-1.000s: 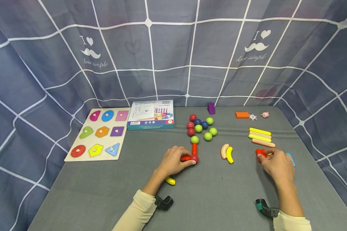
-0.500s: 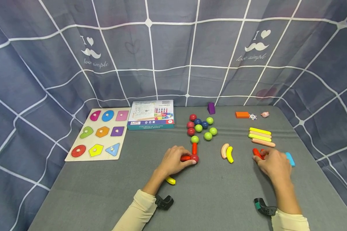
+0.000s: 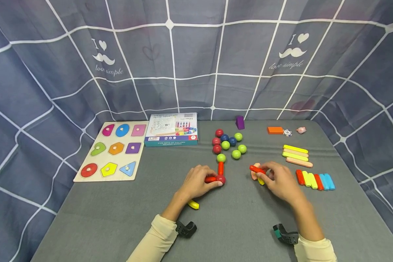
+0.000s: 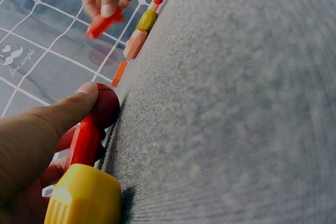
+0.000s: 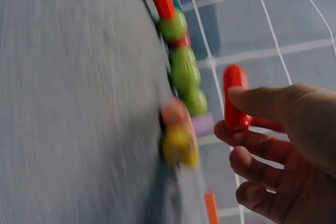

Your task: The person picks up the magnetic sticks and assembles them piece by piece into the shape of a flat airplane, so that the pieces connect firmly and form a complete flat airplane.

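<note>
In the head view my left hand [image 3: 198, 182] rests at the middle of the table, its thumb on a dark red ball [image 3: 221, 178] and its fingers around a short red stick [image 3: 210, 179] that meets the ball. A second red stick [image 3: 221, 168] runs from that ball away to a green ball [image 3: 221, 158]. My right hand [image 3: 280, 182] pinches another short red stick [image 5: 234, 95] between thumb and fingers, raised off the table. In the head view it overlaps a peach curved piece [image 3: 253, 176] and a yellow curved piece [image 3: 261, 181].
Several loose balls [image 3: 236, 154] lie beyond the left hand. A row of short coloured sticks [image 3: 309, 179] and longer sticks [image 3: 294, 154] lie at the right. A yellow curved piece [image 3: 193, 205] is by the left wrist. A shape puzzle board [image 3: 96, 160] and a box [image 3: 170, 138] stand back left.
My right hand has moved left from the row of short sticks, carrying a red stick to above the curved pieces. My left hand stays in place on the red ball and stick.
</note>
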Demonstrator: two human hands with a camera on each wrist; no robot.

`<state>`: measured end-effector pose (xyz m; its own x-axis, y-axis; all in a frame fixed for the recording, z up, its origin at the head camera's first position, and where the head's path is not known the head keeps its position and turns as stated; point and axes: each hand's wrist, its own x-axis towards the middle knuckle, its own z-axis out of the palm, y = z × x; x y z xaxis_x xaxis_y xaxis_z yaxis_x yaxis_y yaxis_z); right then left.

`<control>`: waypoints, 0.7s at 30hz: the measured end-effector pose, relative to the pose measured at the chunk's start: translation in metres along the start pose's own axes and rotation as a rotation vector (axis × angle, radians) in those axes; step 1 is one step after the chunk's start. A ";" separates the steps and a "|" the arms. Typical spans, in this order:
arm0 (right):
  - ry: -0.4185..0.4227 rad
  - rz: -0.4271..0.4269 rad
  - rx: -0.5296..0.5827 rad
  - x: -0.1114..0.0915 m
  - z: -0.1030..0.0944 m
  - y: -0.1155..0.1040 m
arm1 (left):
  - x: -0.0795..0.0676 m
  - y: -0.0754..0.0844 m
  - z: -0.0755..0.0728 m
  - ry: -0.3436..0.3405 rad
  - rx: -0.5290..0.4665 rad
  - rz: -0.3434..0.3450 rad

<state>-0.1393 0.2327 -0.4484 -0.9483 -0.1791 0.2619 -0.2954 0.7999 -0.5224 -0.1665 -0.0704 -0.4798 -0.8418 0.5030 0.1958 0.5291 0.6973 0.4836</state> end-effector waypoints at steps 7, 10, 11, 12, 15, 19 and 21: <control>-0.155 -0.118 0.055 0.013 0.031 -0.028 | 0.001 0.000 0.000 0.012 0.002 0.016; -0.174 -0.128 0.048 0.014 0.039 -0.032 | 0.002 0.000 0.000 0.022 0.004 0.029; -0.177 -0.129 0.050 0.014 0.042 -0.033 | 0.002 0.000 0.001 0.023 0.006 0.030; -0.177 -0.132 0.052 0.014 0.044 -0.033 | 0.002 0.000 0.001 0.023 0.007 0.029; -0.175 -0.139 0.066 0.013 0.048 -0.035 | 0.002 0.000 0.001 0.022 0.011 0.023; -0.162 -0.151 0.069 0.012 0.050 -0.036 | 0.002 0.000 0.001 0.018 0.009 0.018; -0.159 -0.147 0.072 0.012 0.050 -0.036 | 0.002 0.000 0.001 0.015 0.006 0.017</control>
<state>-0.1462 0.1730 -0.4672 -0.8990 -0.3834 0.2119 -0.4342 0.7165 -0.5459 -0.1682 -0.0693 -0.4799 -0.8342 0.5070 0.2168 0.5438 0.6916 0.4754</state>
